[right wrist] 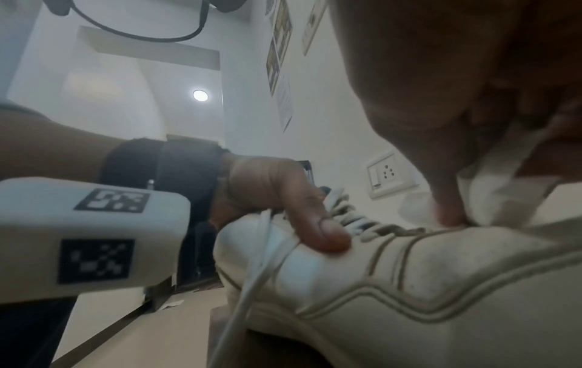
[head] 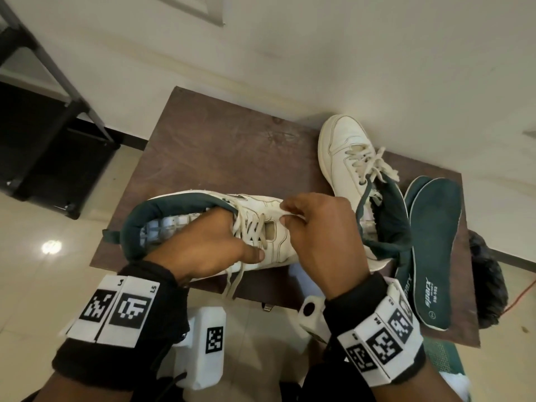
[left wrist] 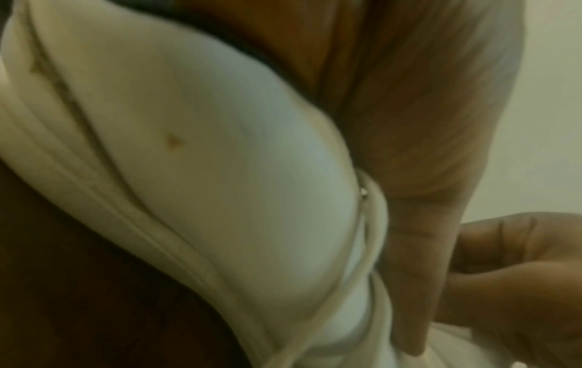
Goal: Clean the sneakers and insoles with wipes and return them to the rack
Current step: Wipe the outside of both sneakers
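Observation:
A white sneaker with dark green lining lies across the near edge of the brown table. My left hand grips it, fingers inside the opening and thumb on its side. My right hand pinches a white wipe against the top of the sneaker's toe part. A second white sneaker stands to the right, toe pointing away. Two dark green insoles lie overlapped beside it.
A dark metal rack stands on the tiled floor at the left. A dark bag sits past the table's right edge. The wall with a socket runs right behind the table.

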`<act>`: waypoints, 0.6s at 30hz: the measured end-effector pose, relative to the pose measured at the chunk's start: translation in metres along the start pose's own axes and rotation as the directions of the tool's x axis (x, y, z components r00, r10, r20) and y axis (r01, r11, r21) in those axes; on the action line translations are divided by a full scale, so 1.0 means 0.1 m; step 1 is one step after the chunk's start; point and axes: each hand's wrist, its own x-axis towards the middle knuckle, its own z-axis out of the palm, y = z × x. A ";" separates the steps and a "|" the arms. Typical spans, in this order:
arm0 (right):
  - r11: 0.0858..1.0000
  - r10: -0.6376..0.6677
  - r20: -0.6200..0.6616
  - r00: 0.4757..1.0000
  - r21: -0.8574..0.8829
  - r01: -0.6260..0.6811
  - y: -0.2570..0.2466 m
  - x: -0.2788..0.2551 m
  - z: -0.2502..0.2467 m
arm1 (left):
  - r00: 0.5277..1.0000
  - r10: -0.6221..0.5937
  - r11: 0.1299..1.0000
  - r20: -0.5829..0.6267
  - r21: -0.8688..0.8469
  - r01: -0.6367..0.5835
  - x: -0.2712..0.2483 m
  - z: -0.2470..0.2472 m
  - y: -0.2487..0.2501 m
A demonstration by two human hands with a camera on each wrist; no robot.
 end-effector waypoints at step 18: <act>0.995 0.018 0.036 0.999 -0.102 -0.015 0.01 0.19 0.08 | 1.000 -0.027 0.999 -0.005 0.017 0.028 -0.01 0.02 0.01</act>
